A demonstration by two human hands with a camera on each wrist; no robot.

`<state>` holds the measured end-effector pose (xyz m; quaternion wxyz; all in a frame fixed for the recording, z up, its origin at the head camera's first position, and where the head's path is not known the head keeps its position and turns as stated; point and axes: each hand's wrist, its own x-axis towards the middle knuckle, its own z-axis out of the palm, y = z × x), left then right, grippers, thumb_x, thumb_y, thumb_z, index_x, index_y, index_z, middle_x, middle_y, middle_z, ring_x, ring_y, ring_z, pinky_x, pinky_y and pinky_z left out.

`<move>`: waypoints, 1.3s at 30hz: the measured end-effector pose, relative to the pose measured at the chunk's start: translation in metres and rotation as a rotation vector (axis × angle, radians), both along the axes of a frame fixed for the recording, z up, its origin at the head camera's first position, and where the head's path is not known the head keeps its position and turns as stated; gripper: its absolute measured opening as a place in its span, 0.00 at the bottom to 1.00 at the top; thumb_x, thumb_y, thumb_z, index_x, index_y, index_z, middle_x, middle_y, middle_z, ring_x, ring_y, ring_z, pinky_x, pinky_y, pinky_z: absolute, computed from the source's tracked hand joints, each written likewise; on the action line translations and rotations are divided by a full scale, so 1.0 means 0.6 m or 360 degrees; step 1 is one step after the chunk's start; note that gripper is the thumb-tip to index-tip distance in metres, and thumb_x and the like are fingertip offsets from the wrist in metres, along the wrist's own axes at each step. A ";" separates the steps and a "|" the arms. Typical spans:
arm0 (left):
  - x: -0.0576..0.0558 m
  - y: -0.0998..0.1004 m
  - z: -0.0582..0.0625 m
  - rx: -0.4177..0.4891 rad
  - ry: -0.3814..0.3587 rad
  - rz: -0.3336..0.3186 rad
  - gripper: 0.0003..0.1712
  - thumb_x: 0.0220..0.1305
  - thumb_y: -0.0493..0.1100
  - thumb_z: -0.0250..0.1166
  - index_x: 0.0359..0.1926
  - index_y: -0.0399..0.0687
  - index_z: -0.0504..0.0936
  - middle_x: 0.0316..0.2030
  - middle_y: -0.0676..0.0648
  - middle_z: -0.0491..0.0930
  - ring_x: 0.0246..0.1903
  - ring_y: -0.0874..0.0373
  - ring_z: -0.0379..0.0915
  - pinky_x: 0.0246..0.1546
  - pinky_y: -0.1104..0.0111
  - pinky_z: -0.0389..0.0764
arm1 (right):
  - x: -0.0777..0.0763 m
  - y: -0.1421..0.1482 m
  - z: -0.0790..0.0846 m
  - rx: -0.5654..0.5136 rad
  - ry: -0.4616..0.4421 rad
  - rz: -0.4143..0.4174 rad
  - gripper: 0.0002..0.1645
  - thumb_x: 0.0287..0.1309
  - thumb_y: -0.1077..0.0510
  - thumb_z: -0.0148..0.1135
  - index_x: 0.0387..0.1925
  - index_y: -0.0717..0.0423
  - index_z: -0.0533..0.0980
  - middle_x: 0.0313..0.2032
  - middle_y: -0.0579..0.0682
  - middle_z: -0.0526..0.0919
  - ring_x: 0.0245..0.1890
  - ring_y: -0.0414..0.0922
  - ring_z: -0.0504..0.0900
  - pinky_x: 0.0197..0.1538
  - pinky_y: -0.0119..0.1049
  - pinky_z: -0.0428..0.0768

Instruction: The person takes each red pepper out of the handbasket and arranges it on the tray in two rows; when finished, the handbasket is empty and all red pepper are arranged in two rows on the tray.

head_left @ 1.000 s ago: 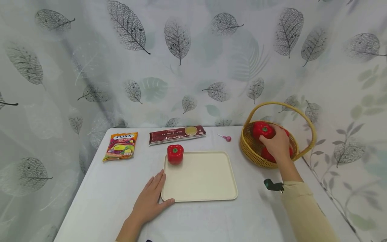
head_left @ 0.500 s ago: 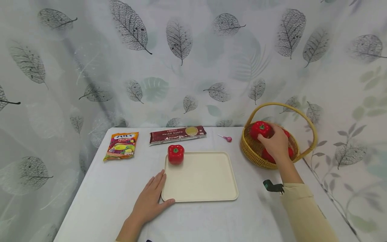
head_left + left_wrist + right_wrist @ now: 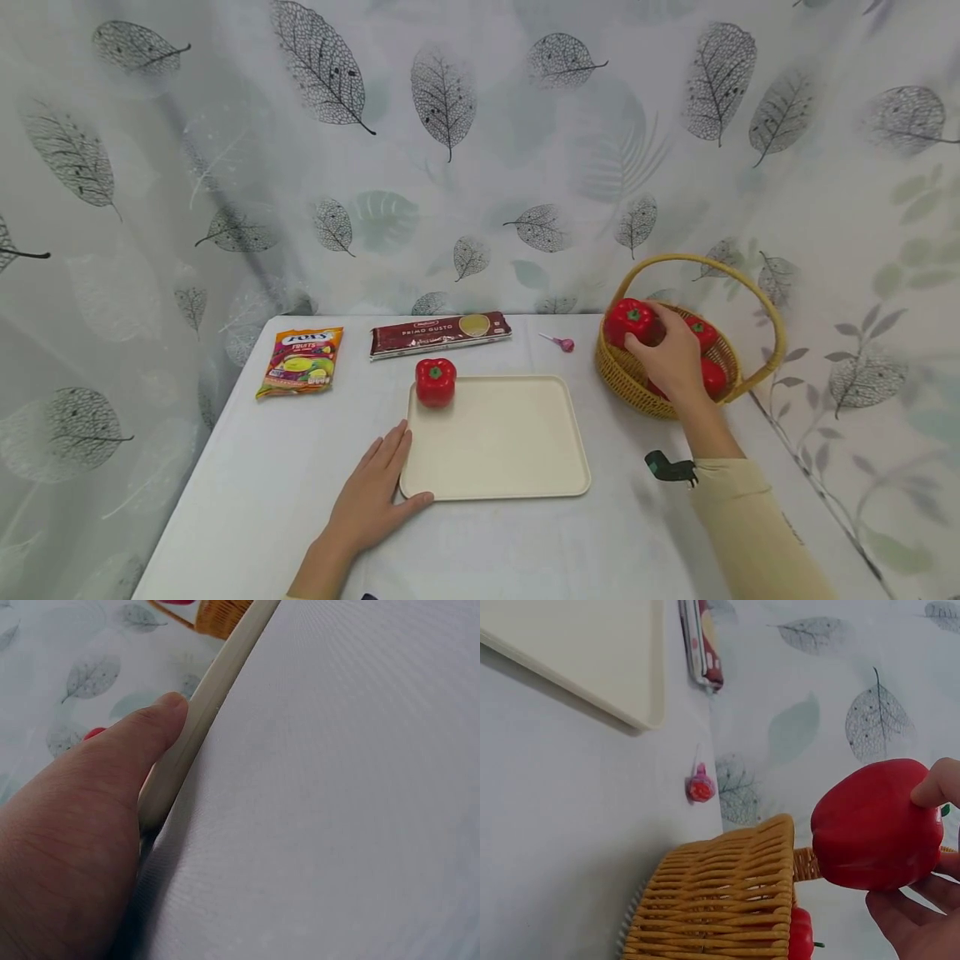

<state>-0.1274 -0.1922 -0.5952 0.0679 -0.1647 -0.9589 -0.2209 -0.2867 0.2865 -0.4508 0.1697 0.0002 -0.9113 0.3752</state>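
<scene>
- Red pepper (image 3: 628, 321) is held over the basket (image 3: 628, 390) at far right, fingers of the right hand (image 3: 674, 350) clamped on it.
- Left hand (image 3: 369, 502), fingers straight, touches the tray (image 3: 498, 437) at its left.
- I see another pepper (image 3: 436, 385) in its far left corner.

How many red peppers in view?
At least 4: one pepper on the tray, another in the right hand, a far one and near one in the basket; that hand may hide more.

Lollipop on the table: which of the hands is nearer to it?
Right. The right hand, gripping a red pepper at the basket, is right of the lollipop; the left hand rests at the near left corner of the tray, diagonally across it from the lollipop.
</scene>
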 end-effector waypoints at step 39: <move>-0.002 0.000 0.004 -0.0033 -0.0103 0.0006 0.65 0.66 0.81 0.62 0.86 0.41 0.57 0.86 0.46 0.52 0.83 0.51 0.50 0.83 0.52 0.51 | 0.012 -0.121 -0.025 -0.0060 0.0080 0.0407 0.47 0.56 0.60 0.82 0.75 0.60 0.71 0.67 0.62 0.79 0.65 0.61 0.79 0.60 0.61 0.85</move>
